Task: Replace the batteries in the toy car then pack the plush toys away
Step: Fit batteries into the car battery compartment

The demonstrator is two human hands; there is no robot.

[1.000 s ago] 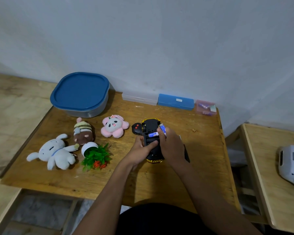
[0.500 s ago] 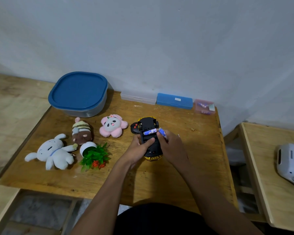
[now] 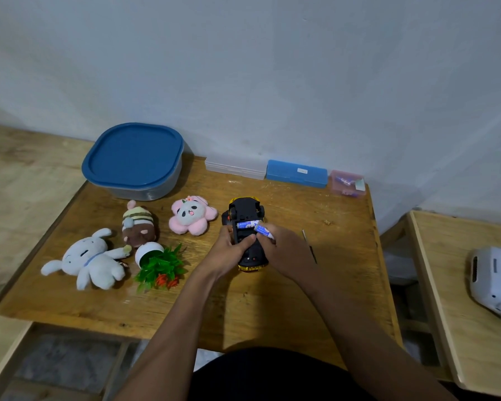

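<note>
The black and yellow toy car [image 3: 246, 212] lies upside down on the wooden table [image 3: 272, 299]. My left hand [image 3: 229, 251] grips its left side. One blue battery [image 3: 246, 225] lies in the open compartment. My right hand [image 3: 287, 250] pinches a second blue battery [image 3: 264, 230] at the compartment's right edge. Three plush toys lie to the left: a pink panda flower [image 3: 191, 215], a brown one with a striped cap [image 3: 139, 227] and a white rabbit [image 3: 91, 260].
A grey tub with a blue lid [image 3: 133, 160] stands at the back left. A clear case [image 3: 235, 169], a blue case [image 3: 297, 173] and a small pink box [image 3: 347, 183] line the wall. A tipped fake plant [image 3: 158, 263] and a screwdriver [image 3: 310, 246] lie near my hands.
My right hand has lowered the second battery from above the car to the compartment's right edge. The first battery now lies flat in the compartment.
</note>
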